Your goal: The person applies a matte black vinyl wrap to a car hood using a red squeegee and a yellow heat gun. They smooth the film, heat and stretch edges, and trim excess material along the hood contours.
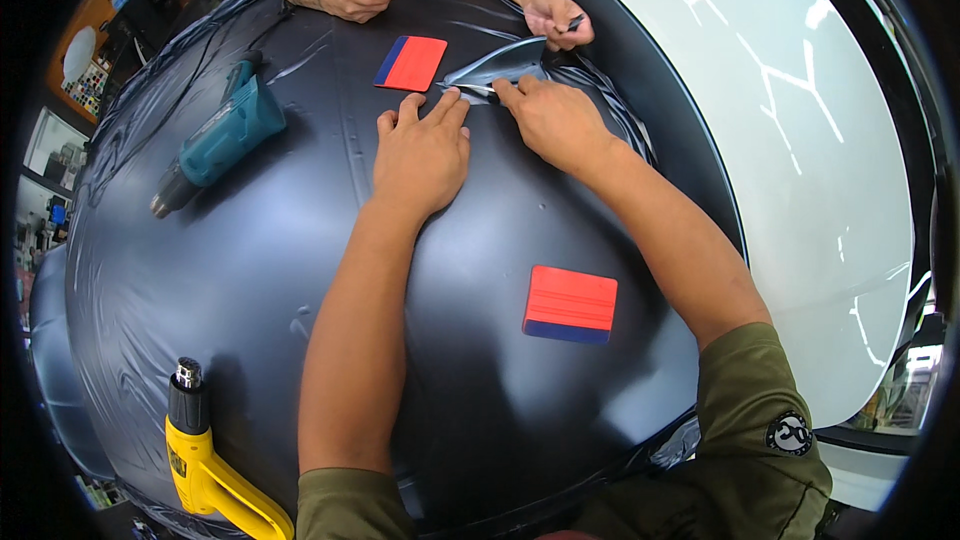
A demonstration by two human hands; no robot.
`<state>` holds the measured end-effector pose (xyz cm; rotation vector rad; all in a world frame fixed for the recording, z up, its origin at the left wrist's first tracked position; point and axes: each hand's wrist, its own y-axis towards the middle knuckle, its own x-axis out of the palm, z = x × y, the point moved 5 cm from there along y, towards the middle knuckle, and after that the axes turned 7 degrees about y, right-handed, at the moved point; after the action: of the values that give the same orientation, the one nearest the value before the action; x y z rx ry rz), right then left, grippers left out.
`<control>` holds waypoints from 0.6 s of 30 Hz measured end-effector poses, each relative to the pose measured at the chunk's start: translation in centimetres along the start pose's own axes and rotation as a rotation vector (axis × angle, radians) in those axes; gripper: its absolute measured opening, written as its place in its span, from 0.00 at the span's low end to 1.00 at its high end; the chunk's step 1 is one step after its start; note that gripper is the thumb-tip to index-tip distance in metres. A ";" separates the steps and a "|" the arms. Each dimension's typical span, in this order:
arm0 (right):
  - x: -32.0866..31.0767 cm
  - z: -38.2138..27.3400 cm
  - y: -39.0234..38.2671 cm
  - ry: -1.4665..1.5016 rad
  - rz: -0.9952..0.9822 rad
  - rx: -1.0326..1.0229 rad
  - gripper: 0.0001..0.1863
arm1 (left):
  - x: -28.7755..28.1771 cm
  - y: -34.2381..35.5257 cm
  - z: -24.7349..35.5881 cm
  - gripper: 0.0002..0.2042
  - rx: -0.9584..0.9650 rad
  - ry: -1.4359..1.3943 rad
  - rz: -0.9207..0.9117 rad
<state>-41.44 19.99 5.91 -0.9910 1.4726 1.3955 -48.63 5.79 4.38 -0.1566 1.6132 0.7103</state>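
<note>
Dark satin wrap film (450,240) covers a broad curved car panel under my arms. My left hand (422,152) lies on it with fingers spread, fingertips beside a lifted flap of film (500,62). Closed beside that flap, my right hand (560,122) grips a slim knife-like tool (476,90), mostly hidden by the fingers, its thin end pointing left. Across the panel, another person's hand (562,20) pinches something dark near the flap's upper end. That person's other hand (358,0) holds a small dark item.
One red squeegee (420,64) with a blue edge lies beyond my left hand, another (570,302) near my right forearm. A teal heat gun (225,135) rests at left, a yellow heat gun (205,460) at lower left. A pale glossy surface (800,140) borders the right.
</note>
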 end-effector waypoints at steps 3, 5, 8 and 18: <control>-0.4 0.1 0.1 0.024 0.054 -0.036 0.13 | -0.1 0.1 0.1 0.19 0.000 -0.005 -0.015; -0.7 0.0 0.3 0.027 0.064 -0.055 0.11 | -0.1 0.1 0.1 0.19 -0.007 -0.007 -0.026; -1.0 0.1 0.5 0.006 0.053 -0.070 0.12 | -0.2 0.1 0.2 0.19 -0.014 -0.002 -0.034; -1.0 2.6 -0.7 -0.033 0.040 -0.104 0.18 | 0.0 0.1 0.1 0.19 -0.020 -0.001 -0.032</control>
<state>-40.31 22.51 6.62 -1.0025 1.4148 1.5236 -48.59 5.91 4.46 -0.1965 1.5990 0.7020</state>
